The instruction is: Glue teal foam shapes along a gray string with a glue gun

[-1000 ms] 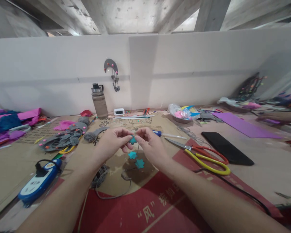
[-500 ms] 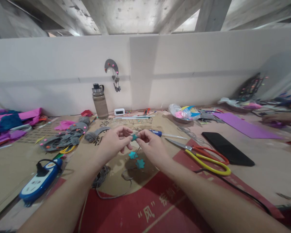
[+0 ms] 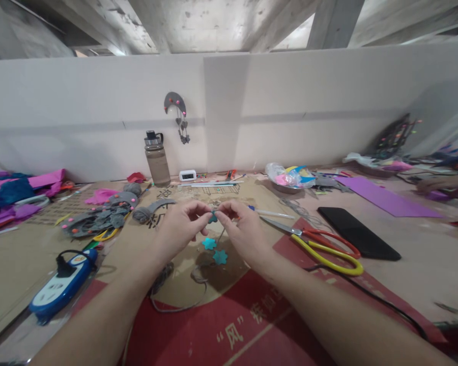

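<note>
Between my two hands is a small teal flower-shaped cutout (image 3: 212,217), pinched at its edges by thumbs and fingers. My left hand (image 3: 186,219) grips it from the left, my right hand (image 3: 237,223) from the right, and the fingers hide much of it. A thin grey strand (image 3: 221,237) hangs below my right fingers. Under the hands, a teal flower cutout (image 3: 209,244) and a second teal flower cutout (image 3: 220,257) rest on the cardboard. Grey yarn (image 3: 179,309) loops across the board nearer me, partly behind my left forearm.
Scissors (image 3: 320,246) with red and yellow handles and a black phone (image 3: 356,233) lie to the right. A power strip (image 3: 63,287) sits at left. A bottle (image 3: 157,160) stands by the wall. Another person's hand (image 3: 438,185) is at far right, near purple sheet (image 3: 389,197).
My hands have drawn closer around the teal flower cutout, which has tilted and shows less of its face. My right hand has shifted slightly. The other person's hand at far right has moved a little.
</note>
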A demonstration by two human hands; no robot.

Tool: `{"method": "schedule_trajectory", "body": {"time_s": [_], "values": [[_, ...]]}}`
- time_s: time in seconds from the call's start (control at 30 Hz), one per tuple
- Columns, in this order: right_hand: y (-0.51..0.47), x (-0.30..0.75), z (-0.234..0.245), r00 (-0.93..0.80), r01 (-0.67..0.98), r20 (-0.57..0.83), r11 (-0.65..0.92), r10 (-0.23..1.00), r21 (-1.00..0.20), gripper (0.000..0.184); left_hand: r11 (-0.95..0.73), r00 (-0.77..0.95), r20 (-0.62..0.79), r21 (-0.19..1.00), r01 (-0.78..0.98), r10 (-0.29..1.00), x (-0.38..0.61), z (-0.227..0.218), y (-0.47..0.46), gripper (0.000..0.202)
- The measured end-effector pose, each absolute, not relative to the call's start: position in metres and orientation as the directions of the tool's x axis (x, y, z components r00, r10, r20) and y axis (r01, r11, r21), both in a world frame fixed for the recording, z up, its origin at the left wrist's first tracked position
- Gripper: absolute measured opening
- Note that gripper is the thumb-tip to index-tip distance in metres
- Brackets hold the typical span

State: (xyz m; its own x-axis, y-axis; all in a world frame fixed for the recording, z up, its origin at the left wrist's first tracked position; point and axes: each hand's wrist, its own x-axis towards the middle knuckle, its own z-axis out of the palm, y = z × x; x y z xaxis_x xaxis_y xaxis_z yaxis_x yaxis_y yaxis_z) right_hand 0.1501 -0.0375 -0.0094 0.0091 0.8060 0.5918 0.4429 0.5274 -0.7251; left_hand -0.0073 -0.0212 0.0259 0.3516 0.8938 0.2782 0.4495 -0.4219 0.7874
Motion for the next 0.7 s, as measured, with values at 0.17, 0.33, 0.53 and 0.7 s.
{"method": "schedule_trajectory", "body": {"time_s": [0.17, 0.33, 0.53, 0.7], "values": [[-0.0391, 0.1516, -0.0068, 0.021, 0.467, 0.614, 0.535, 0.789, -0.704, 0.014, -0.515, 0.31, 0.412, 0.658, 0.55, 0.857, -0.007, 0.0273, -0.0222, 0.012], [-0.0419, 0.1508, -0.0061, 0.012, 0.467, 0.627, 0.551, 0.779, -0.692, 0.011, -0.579, 0.338, 0.494, 0.495, 0.648, 0.801, -0.0041, 0.0269, -0.0221, 0.011], [-0.0421, 0.1499, -0.006, -0.011, 0.475, 0.626, 0.555, 0.78, -0.683, 0.013, -0.578, 0.384, 0.439, 0.521, 0.628, 0.813, -0.0029, 0.0216, -0.0216, 0.015], [-0.042, 0.1502, -0.0057, -0.006, 0.479, 0.621, 0.547, 0.784, -0.686, 0.011, -0.452, 0.405, 0.266, 0.75, 0.483, 0.875, -0.001, 0.0201, -0.0243, 0.022]]}}
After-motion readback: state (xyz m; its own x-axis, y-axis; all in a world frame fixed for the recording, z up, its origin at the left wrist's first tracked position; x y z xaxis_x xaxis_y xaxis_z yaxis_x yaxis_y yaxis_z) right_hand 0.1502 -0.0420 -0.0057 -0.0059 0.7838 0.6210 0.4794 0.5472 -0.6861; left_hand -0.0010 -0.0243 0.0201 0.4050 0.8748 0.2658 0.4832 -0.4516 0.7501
